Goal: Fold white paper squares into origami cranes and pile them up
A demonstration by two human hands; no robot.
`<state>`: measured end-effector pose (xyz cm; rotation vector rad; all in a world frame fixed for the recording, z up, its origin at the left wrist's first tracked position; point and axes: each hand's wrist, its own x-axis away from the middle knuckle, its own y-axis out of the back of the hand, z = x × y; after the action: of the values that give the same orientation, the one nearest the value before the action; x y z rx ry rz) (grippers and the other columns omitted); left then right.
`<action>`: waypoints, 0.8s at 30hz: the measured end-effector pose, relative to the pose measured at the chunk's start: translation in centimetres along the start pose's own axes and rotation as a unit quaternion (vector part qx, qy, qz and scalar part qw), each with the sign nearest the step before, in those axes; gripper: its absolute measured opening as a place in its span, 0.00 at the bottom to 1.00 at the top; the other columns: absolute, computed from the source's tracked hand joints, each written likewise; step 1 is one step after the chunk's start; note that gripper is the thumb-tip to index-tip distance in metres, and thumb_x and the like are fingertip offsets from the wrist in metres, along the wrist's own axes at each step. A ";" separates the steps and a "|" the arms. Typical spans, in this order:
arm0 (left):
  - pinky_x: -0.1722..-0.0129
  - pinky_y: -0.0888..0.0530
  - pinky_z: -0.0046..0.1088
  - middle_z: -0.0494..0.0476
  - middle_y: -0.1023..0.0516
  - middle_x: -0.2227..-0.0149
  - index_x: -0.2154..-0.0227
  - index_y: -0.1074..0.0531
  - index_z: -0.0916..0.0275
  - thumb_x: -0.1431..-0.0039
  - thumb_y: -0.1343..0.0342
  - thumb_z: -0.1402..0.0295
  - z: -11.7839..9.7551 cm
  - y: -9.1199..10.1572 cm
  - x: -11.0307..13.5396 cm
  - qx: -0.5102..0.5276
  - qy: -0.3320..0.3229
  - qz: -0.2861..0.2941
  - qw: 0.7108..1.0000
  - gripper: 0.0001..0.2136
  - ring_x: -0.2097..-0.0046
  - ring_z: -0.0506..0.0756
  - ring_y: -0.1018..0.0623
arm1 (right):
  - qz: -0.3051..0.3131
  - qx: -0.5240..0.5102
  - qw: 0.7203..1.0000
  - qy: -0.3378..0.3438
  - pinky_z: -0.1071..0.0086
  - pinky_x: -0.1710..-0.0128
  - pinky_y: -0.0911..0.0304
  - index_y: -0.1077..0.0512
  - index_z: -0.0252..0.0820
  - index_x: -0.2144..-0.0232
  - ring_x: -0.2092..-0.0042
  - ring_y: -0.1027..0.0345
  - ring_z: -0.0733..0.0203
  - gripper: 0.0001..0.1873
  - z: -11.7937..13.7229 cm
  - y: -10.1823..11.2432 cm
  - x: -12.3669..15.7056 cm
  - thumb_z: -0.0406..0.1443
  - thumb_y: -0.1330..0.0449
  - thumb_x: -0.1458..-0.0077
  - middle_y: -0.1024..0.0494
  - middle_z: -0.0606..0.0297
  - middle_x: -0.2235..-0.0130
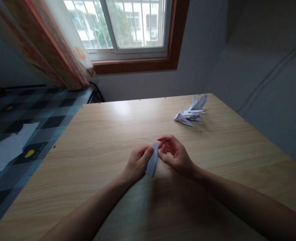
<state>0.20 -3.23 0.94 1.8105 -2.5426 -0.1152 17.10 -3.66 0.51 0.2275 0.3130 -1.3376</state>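
A narrow piece of folded white paper (pixel 152 164) is held just above the middle of the wooden table, its long side slanting toward me. My left hand (pixel 138 163) grips it, the thumb pressed on its face and the fingers behind. Close to the paper's right edge is my right hand (pixel 175 155), its fingers curled but apart and nothing visible between them. The right thumb tip is at or very near the paper's edge; I cannot tell if it touches.
Several folded white paper pieces (pixel 191 112) lie piled at the table's far right. The wooden table (pixel 100 134) reaches toward the wall below a window (pixel 137 25). At left, white sheets (pixel 7 150) rest on a checked cloth (pixel 50 122), beneath an orange curtain (pixel 60 50).
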 end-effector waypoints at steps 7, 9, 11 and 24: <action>0.73 0.36 0.26 0.51 0.31 0.77 0.74 0.30 0.65 0.38 0.54 0.45 0.4 -0.6 0.6 -0.119 -0.037 -0.050 0.991 0.25 0.74 0.50 0.33 | 0.011 -0.016 1.000 -0.024 0.70 0.70 0.39 0.35 0.44 0.55 0.70 0.37 0.67 0.23 0.1 -0.3 0.5 0.28 0.42 0.57 0.33 0.70 0.68; 0.72 0.34 0.26 0.52 0.29 0.76 0.72 0.29 0.65 0.38 0.55 0.45 0.4 -0.6 0.6 -0.122 -0.045 -0.053 0.990 0.26 0.73 0.51 0.32 | 0.010 -0.020 0.999 -0.024 0.70 0.70 0.39 0.34 0.44 0.55 0.70 0.37 0.67 0.23 0.1 -0.3 0.5 0.28 0.43 0.58 0.33 0.70 0.68; 0.71 0.34 0.27 0.53 0.27 0.74 0.70 0.28 0.65 0.37 0.56 0.45 0.4 -0.5 0.6 -0.121 -0.053 -0.056 0.990 0.26 0.72 0.52 0.30 | 0.005 -0.013 1.000 -0.027 0.70 0.70 0.39 0.34 0.44 0.56 0.71 0.38 0.67 0.23 0.2 -0.4 0.5 0.28 0.42 0.57 0.33 0.70 0.69; 0.74 0.37 0.25 0.49 0.33 0.78 0.73 0.30 0.64 0.40 0.52 0.44 0.3 -0.4 0.4 -0.119 -0.050 -0.098 0.987 0.24 0.75 0.50 0.35 | -0.042 0.080 0.996 -0.007 0.70 0.72 0.38 0.31 0.43 0.68 0.71 0.36 0.66 0.08 0.1 -0.5 0.2 0.30 0.40 0.55 0.31 0.68 0.68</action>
<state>0.38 -3.72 0.58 1.9964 -2.2844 -0.5007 16.63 -3.95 0.56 0.3407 0.2056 -1.4489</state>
